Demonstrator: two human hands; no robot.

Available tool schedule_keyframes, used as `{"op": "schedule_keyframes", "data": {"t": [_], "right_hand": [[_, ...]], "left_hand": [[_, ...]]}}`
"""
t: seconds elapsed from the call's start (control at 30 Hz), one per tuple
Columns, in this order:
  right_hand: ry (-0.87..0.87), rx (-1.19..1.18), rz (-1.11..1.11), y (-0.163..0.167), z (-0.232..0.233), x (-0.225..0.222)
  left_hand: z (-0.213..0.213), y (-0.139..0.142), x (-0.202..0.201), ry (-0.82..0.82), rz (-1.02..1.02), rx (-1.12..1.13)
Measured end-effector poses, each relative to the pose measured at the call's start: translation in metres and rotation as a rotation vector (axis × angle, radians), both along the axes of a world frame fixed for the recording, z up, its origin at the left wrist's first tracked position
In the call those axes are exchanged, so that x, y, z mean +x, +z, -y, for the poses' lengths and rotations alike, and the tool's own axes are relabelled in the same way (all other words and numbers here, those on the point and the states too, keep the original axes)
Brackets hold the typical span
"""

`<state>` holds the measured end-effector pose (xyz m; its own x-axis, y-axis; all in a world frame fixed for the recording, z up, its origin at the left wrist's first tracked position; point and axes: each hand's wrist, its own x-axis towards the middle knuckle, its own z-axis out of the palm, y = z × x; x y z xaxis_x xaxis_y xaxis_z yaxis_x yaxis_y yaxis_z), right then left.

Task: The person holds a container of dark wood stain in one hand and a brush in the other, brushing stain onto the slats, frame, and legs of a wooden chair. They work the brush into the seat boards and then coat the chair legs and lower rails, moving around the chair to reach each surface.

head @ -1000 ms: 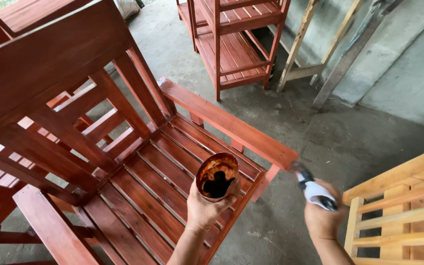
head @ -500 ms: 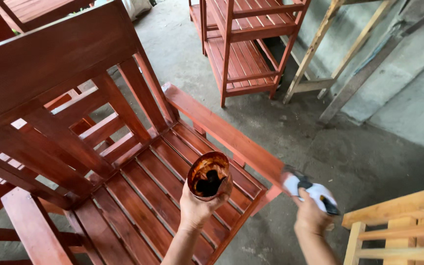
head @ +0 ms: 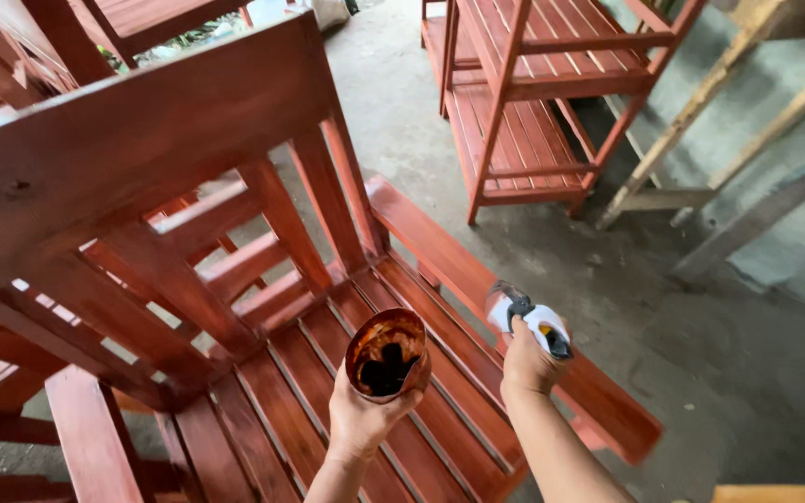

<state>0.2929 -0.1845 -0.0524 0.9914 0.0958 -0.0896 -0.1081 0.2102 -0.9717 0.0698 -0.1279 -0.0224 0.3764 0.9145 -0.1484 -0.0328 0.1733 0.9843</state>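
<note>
We stand on a grey concrete floor (head: 701, 373) in a workshop, with a red-stained slatted shelf rack (head: 552, 102) upright across from us and bare timber posts (head: 701, 121) leaning on the wall to the right. Close below us lies a large red-stained wooden frame (head: 235, 242) tipped on its side, its slats running away toward the lower right and one long rail (head: 477, 279) stretching diagonally from the uprights down to the lower right corner. Our left hand (head: 361, 419) is wrapped from below around a small round can (head: 387, 354), stain-smeared, its mouth open toward us and tilted slightly right; dark liquid sits inside, with something dark in it that we cannot make out. It hangs over the slats, not touching them. We judge the can light but awkward: rigid, likely slick with stain on its wall, and apt to spill if tipped further, so a grip low around the body with the rim kept level seems best. Our right hand (head: 528, 359) is closed on a white tool with black parts (head: 524, 317), held just above the long rail; its pale front end points up and to the left, toward the uprights, so its long axis runs roughly along the rail. It looks stiff and light, best held around its rear body as now. What kind of tool it is we cannot tell. The two hands are apart, the can left of the tool, near each other.
</note>
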Motion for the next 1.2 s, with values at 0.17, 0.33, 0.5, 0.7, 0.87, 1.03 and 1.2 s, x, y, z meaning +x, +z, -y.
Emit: {"op": "schedule_keyframes", "data": {"t": [0.17, 0.33, 0.5, 0.7, 0.87, 1.03, 1.2], "right_hand": [[0.036, -0.006, -0.071, 0.002, -0.066, -0.002], [0.091, 0.005, -0.085, -0.004, -0.127, 0.011], [0.174, 0.040, -0.123, -0.012, -0.163, 0.024], [0.290, -0.034, -0.118, -0.012, -0.201, 0.041], [0.502, -0.188, 0.606, -0.001, -0.219, 0.070], [0.846, -0.249, 0.945, 0.015, -0.242, 0.090], [1.028, -0.205, 1.180, 0.024, -0.283, 0.097]], "left_hand": [[-0.046, -0.003, -0.011, 0.045, -0.009, 0.026], [-0.085, -0.007, -0.019, 0.065, 0.061, 0.087], [-0.100, -0.009, -0.027, 0.091, 0.054, 0.040], [-0.112, -0.012, -0.023, 0.148, 0.058, 0.041], [-0.116, -0.018, -0.010, 0.245, 0.052, 0.014], [-0.122, -0.021, 0.019, 0.367, 0.038, 0.093], [-0.120, -0.017, 0.041, 0.447, 0.058, 0.115]]}}
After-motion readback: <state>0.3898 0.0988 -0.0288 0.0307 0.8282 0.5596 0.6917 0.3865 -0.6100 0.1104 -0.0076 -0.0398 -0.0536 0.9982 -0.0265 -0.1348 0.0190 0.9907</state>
